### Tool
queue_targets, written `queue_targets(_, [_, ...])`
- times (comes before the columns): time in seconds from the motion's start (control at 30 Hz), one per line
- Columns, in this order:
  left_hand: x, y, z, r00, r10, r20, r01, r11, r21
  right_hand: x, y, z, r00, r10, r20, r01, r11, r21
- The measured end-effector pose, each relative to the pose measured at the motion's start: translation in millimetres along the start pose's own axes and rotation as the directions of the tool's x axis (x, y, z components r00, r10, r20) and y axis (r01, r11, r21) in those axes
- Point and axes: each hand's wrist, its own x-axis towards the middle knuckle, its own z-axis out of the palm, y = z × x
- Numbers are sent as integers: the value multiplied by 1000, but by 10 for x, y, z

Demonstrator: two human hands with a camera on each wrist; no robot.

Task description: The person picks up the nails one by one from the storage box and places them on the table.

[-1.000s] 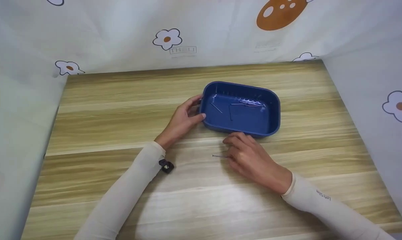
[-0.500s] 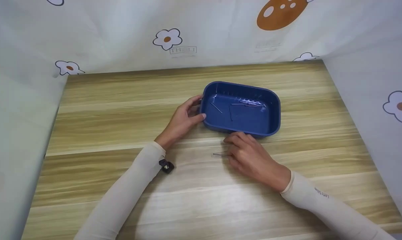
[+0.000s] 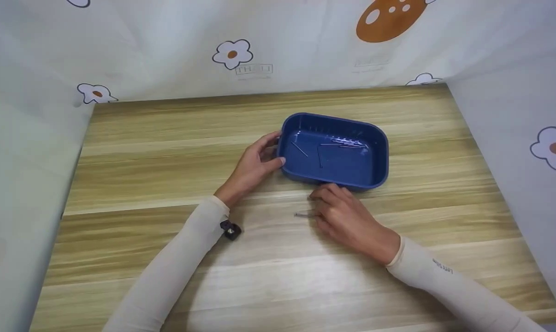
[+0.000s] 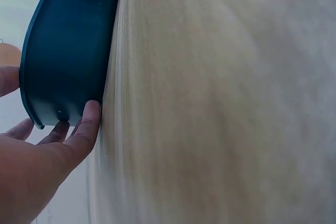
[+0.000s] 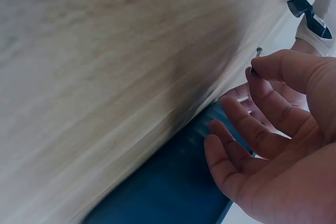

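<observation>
A blue rectangular plastic tub stands on the table, with several thin metal rods lying inside it. My left hand grips the tub's left end, thumb near the front corner and fingers around the side; the left wrist view shows the fingertips on its wall. In front of the tub, my right hand pinches a thin metal nail between thumb and index finger. The nail's small flat head points left, away from the fingers. The other right fingers are loosely bent, close to the tub's front wall.
The wood-grain table extends around the tub on all sides. A pale cloth with printed flowers hangs behind and along both sides. A small black camera sits on the left wrist.
The right forearm has shifted slightly left, and the nail has tilted a little in the right hand's pinch. The left hand and the tub stay in place.
</observation>
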Motion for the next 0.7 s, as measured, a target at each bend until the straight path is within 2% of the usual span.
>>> queue_targets(0.7, [1, -10, -6, 1000, 6, 2, -6, 1000, 8, -32, 8, 43, 999, 28, 18, -28, 1000, 9])
